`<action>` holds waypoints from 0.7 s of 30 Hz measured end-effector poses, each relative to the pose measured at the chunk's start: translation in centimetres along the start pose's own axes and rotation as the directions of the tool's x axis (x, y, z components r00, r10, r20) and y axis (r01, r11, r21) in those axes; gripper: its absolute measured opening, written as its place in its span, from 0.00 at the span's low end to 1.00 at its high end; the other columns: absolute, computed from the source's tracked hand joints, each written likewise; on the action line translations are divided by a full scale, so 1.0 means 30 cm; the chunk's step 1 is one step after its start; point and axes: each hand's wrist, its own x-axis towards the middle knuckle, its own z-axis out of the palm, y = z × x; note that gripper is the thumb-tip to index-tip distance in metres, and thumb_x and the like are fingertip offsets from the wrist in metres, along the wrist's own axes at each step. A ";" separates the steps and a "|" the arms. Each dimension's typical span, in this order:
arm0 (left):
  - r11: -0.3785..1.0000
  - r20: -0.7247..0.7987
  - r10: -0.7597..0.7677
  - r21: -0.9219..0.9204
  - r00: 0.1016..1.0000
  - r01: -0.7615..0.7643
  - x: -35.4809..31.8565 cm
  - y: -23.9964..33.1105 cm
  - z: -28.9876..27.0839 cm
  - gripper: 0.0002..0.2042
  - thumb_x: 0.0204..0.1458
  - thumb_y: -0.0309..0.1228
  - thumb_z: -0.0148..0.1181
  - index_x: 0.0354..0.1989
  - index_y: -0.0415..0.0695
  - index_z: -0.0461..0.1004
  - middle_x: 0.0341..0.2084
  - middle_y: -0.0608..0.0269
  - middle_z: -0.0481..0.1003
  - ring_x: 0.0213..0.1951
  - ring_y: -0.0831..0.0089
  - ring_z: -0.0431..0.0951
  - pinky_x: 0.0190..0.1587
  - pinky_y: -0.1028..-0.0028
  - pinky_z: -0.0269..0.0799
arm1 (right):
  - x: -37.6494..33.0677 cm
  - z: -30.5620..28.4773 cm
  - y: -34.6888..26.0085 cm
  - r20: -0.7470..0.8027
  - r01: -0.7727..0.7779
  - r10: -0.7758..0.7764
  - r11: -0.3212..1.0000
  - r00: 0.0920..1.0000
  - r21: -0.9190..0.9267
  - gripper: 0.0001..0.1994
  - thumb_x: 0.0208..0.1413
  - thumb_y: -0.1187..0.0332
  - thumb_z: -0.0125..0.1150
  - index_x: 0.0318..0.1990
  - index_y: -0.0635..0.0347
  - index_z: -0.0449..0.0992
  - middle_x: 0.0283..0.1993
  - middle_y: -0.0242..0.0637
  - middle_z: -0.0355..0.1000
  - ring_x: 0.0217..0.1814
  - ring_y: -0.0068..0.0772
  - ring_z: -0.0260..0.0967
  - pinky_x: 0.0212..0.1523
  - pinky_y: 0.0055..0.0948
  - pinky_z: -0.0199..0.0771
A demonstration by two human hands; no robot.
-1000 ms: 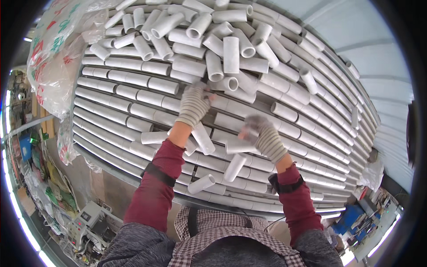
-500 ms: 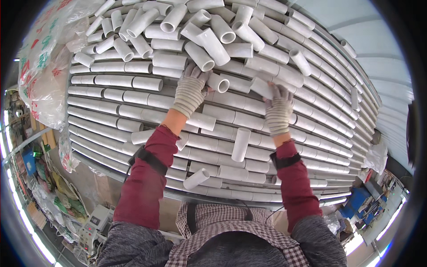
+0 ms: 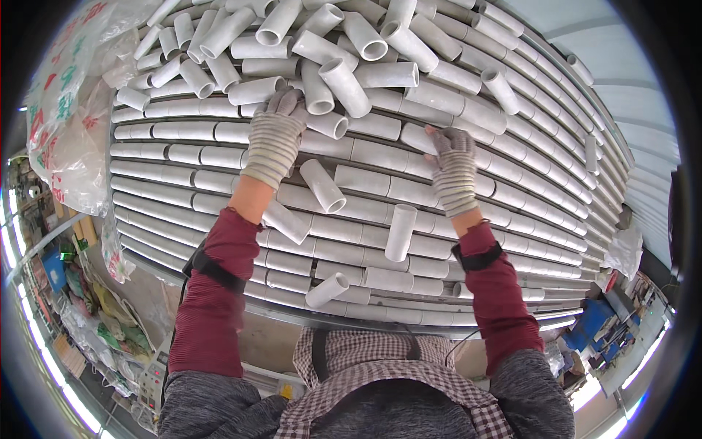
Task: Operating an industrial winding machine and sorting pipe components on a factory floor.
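Short, hollow, pale grey-white tubes lie in long rows and in a loose heap. My left hand (image 3: pixel 276 137), in a grey-and-cream knit glove, reaches to the heap's near edge. Its fingers are closed at the right end of a tilted tube (image 3: pixel 254 91); the grip is partly hidden. My right hand (image 3: pixel 453 162), gloved alike, has its fingers bent around the right end of a tube (image 3: pixel 417 137) lying in a row. Nearer me than the left hand, a loose tube (image 3: pixel 322 186) rests aslant across the rows.
More loose tubes, such as an upright-looking one (image 3: pixel 400 233) and a tilted one (image 3: pixel 327 290), lie on the nearer rows. Clear printed plastic sheeting (image 3: pixel 69 110) hangs at the left. A white ribbed surface (image 3: pixel 621 95) stands at the right.
My left hand has moved left and farther away to another tube. A loose tube now lies aslant behind it. The tube at my right hand has gone from tilted to lying in line.
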 end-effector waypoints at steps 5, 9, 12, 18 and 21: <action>0.950 0.021 -0.092 -0.297 0.996 0.094 -0.071 0.020 0.023 0.25 0.42 0.23 0.60 0.54 0.44 0.72 0.58 0.51 0.68 0.59 0.50 0.67 0.60 0.56 0.64 | 0.053 0.018 -0.039 -0.035 0.047 -0.049 0.997 0.998 -0.064 0.28 0.47 0.70 0.62 0.60 0.52 0.69 0.63 0.46 0.60 0.64 0.53 0.56 0.65 0.51 0.56; 0.929 -0.101 -0.001 -0.369 0.995 -0.036 -0.097 0.042 0.047 0.27 0.42 0.25 0.65 0.56 0.43 0.68 0.58 0.47 0.66 0.60 0.47 0.66 0.64 0.56 0.62 | -0.021 -0.075 -0.083 -0.201 -0.150 0.149 0.989 0.968 0.006 0.31 0.44 0.64 0.68 0.60 0.47 0.68 0.67 0.47 0.56 0.70 0.53 0.51 0.64 0.50 0.59; 0.892 -0.127 -0.057 -0.453 0.990 -0.007 -0.083 0.068 0.071 0.29 0.44 0.28 0.66 0.58 0.44 0.65 0.58 0.44 0.66 0.59 0.45 0.66 0.63 0.57 0.64 | -0.195 -0.097 -0.216 0.212 -0.237 0.184 0.936 0.960 0.261 0.32 0.44 0.63 0.68 0.60 0.51 0.67 0.65 0.46 0.60 0.63 0.55 0.58 0.63 0.50 0.61; 0.739 -0.110 -0.168 -0.672 0.980 0.051 -0.141 0.037 0.074 0.28 0.47 0.30 0.66 0.58 0.44 0.65 0.54 0.46 0.69 0.52 0.50 0.74 0.57 0.60 0.71 | -0.390 -0.072 -0.360 0.467 0.046 -0.107 0.989 0.878 0.141 0.26 0.49 0.65 0.64 0.58 0.53 0.67 0.64 0.47 0.61 0.62 0.54 0.61 0.60 0.48 0.66; 0.194 0.153 -0.501 -0.939 0.852 0.283 -0.197 -0.008 0.065 0.24 0.52 0.30 0.62 0.59 0.45 0.66 0.49 0.50 0.73 0.47 0.55 0.76 0.54 0.62 0.72 | -0.292 -0.113 -0.369 0.535 -0.304 0.002 0.825 0.845 0.477 0.23 0.50 0.65 0.63 0.55 0.53 0.69 0.61 0.45 0.65 0.61 0.51 0.63 0.58 0.46 0.68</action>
